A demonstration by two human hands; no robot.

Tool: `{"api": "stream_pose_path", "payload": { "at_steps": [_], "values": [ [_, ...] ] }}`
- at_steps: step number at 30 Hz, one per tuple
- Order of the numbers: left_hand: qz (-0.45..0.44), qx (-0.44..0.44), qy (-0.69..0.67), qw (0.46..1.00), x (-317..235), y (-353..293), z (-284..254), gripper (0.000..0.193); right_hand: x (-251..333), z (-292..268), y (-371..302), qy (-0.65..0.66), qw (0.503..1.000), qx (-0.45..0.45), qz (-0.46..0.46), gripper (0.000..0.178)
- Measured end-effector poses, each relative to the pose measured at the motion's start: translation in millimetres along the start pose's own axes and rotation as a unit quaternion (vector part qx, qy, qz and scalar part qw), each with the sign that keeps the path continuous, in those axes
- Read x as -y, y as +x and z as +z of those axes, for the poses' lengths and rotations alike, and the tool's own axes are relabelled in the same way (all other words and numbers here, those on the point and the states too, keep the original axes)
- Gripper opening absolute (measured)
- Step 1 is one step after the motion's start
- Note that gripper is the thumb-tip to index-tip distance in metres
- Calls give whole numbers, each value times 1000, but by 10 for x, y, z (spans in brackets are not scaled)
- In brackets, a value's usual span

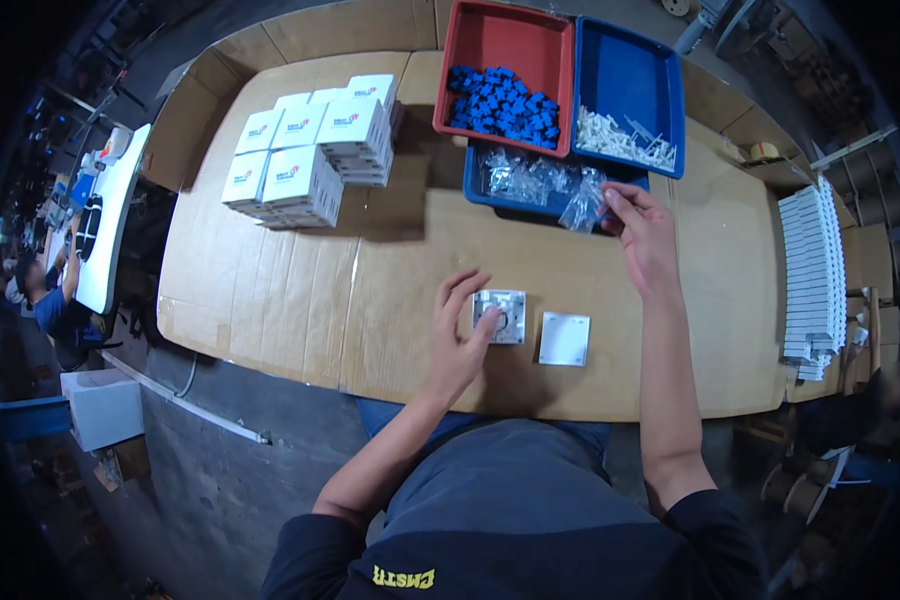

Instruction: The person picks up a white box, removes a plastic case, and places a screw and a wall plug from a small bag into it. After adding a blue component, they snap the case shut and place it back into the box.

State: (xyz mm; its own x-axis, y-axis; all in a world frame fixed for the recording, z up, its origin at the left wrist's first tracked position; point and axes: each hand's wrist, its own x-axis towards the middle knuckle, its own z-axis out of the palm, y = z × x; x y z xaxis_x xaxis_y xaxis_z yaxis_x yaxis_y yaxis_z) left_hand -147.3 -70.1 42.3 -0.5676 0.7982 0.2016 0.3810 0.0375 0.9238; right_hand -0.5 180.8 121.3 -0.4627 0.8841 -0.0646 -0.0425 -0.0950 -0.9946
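Observation:
My right hand (pixel 646 238) pinches a small clear plastic bag (pixel 581 208) between thumb and fingertips, at the front edge of a blue tray (pixel 490 200) of similar bags. What the bag holds is too small to tell. My left hand (pixel 457 335) is open, fingers apart, at the left side of a white square housing (pixel 511 306) that lies with its inner parts facing up. The thumb reaches over the housing; whether it touches is unclear. Just right of the housing lies a smooth white square cover plate (pixel 564 339).
Beyond stand a red tray (pixel 505 40) of blue pieces and a blue tray (pixel 625 70) of white pieces. White boxes (pixel 295 175) are stacked at the far left. White parts (pixel 812 270) pile up along the right edge. Another person (pixel 58 300) sits at a separate white table.

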Motion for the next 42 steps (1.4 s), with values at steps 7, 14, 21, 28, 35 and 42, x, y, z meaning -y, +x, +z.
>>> {"api": "stream_pose_path", "payload": {
  "at_steps": [7, 14, 21, 28, 35, 42],
  "values": [
    [-154, 34, -336, 929, -551, 297, 410, 27, -67, 409, -804, 49, 998, -15, -29, 15],
    [-191, 13, -342, 920, -562, 155, 297, 25, 61, 159, -712, 76, 993, -90, -14, 26],
    [-155, 47, -275, 948, -551, 181, 214, 25, 65, 345, -754, -44, 987, 146, 57, 19],
    [-68, -88, -123, 986, -642, 222, 40, 21, -31, 438, -787, -97, 993, 67, 0, 19],
    [-131, 10, -185, 974, -823, 262, 68, 18, 17, 662, -1021, -159, 980, 25, -116, 9],
    [-142, -2, -228, 963, -681, 292, 95, 16, -7, 682, -1062, -168, 971, 46, -161, 13]
  ]
}}
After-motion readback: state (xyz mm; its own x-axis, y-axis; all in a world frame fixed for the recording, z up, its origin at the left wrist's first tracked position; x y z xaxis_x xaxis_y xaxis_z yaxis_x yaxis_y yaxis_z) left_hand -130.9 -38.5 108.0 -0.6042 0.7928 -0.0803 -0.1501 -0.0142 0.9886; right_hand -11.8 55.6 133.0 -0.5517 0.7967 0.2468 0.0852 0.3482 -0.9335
